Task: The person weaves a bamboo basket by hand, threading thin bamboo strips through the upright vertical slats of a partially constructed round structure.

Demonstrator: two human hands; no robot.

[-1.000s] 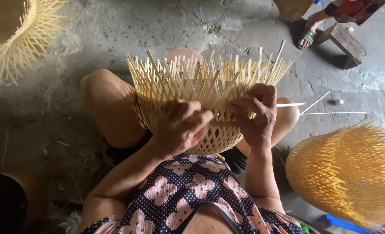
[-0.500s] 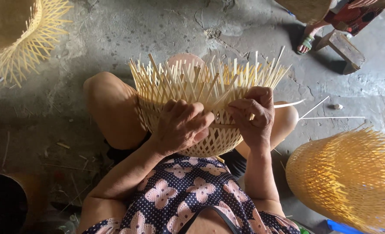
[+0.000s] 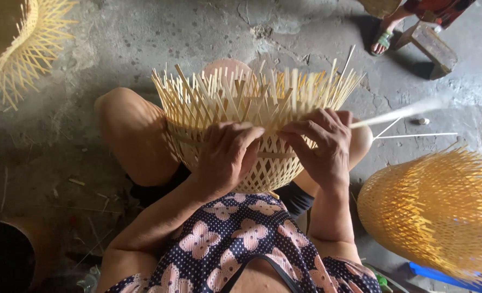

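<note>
A half-woven bamboo basket point(image 3: 262, 163) rests between my knees, its loose pale strips fanning upward at the rim. My left hand point(image 3: 227, 154) presses flat on the basket's near wall, fingers curled over the woven band. My right hand point(image 3: 319, 144) pinches a long thin bamboo strip point(image 3: 398, 114) at the rim; the strip sticks out to the right and is blurred.
A finished woven bamboo basket point(image 3: 436, 211) lies at the right, another unfinished one point(image 3: 18, 49) at the top left. A dark round container point(image 3: 5, 255) sits at the bottom left. Another person's sandalled foot point(image 3: 382, 40) and a wooden stool point(image 3: 431, 46) are at the top right. Loose strips point(image 3: 414, 135) lie on the concrete floor.
My right hand has drawn the thin strip along the rim, and its free end has swung upward to the right. My left hand stays on the basket wall.
</note>
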